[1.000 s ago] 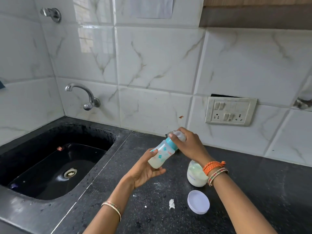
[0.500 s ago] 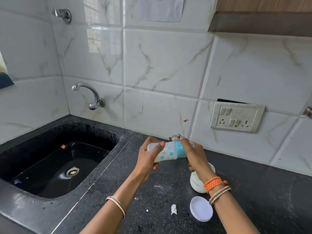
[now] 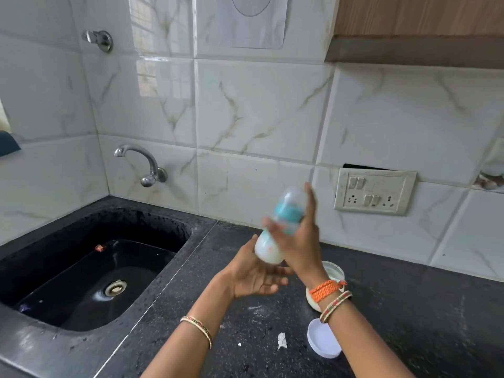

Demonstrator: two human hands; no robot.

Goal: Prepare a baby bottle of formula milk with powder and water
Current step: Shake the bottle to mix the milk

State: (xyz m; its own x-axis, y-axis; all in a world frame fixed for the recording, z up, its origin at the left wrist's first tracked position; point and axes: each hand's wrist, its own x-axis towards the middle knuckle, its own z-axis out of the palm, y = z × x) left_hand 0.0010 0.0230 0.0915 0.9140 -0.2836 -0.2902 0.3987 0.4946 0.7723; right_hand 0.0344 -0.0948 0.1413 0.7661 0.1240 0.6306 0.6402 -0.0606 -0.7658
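A baby bottle (image 3: 275, 236) with a teal collar and clear cap, white milk in its lower part, is motion-blurred and almost upright above the counter. My right hand (image 3: 300, 241) grips it around the collar and body. Below the bottle's base my left hand (image 3: 253, 274) lies palm up with relaxed fingers; whether it touches the base I cannot tell. The white powder jar (image 3: 334, 271) stands uncovered behind my right wrist, partly hidden. Its white lid (image 3: 323, 342) lies flat on the black counter (image 3: 409, 323).
A black sink (image 3: 90, 268) with a wall tap (image 3: 141, 165) fills the left side. White crumbs and a paper scrap (image 3: 282, 341) lie on the counter near the lid. A socket plate (image 3: 375, 195) sits on the tiled wall to the right.
The bottle went from lying sideways between both hands to near upright and higher. My left hand let go of it and dropped below, palm up. The camera tilted upward.
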